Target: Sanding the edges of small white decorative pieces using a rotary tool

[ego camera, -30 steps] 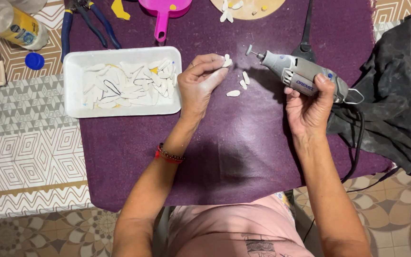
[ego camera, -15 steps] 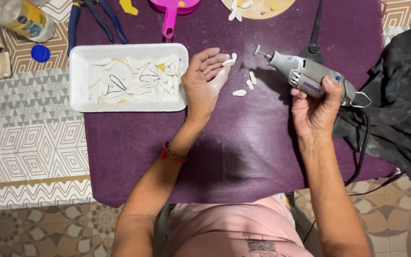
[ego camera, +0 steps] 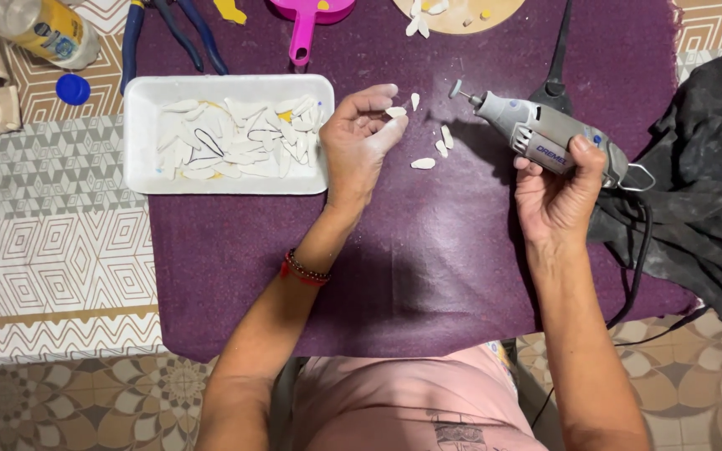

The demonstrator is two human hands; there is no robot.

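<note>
While tray (ego camera: 139, 179) holds white, perhaps shell, pieces (ego camera: 236, 138)

Purple cloth (ego camera: 428, 276), white tray (ego camera: 139, 179) — grey rotary tool (ego camera: 545, 134)

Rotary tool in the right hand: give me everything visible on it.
The rotary tool is a grey, handheld, plastic-looking body with a blue printed label, tapering to a small round grinding bit at its upper-left tip. It lies slanted above the purple cloth. The right hand grips its rear half. A wire hanger loop and black cord leave the back end.
</note>
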